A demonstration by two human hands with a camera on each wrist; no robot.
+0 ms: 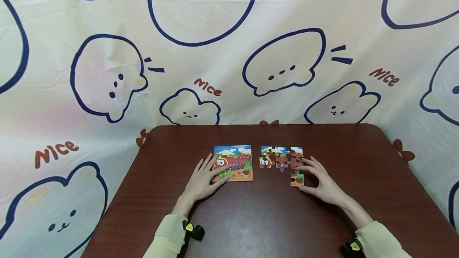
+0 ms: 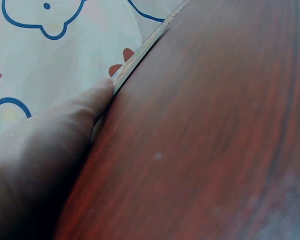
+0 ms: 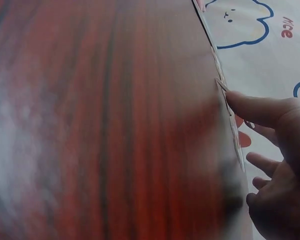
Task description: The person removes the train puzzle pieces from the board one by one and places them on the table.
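A square picture board [image 1: 240, 174] with a red train, cactus and sky lies flat on the table. My left hand [image 1: 202, 181] rests over its left side, fingers spread on the picture, thumb at the lower edge. To the right, several jigsaw pieces with matching artwork are laid out in rows, among them one with a white-eyed face [image 1: 265, 162]. My right hand [image 1: 324, 184] pinches a sandy green jigsaw piece [image 1: 297, 180] at the lower right of the group, thumb at its bottom corner. In the right wrist view the thumb [image 3: 257, 109] meets a slightly tilted piece edge.
The dark brown wooden table [image 1: 247, 218] extends around the board and pieces. Behind it hangs a pale curtain [image 1: 229, 63] with blue-outlined cartoon animals. Black wrist cameras [image 1: 198, 232] are strapped over pale sleeves [image 1: 166, 234].
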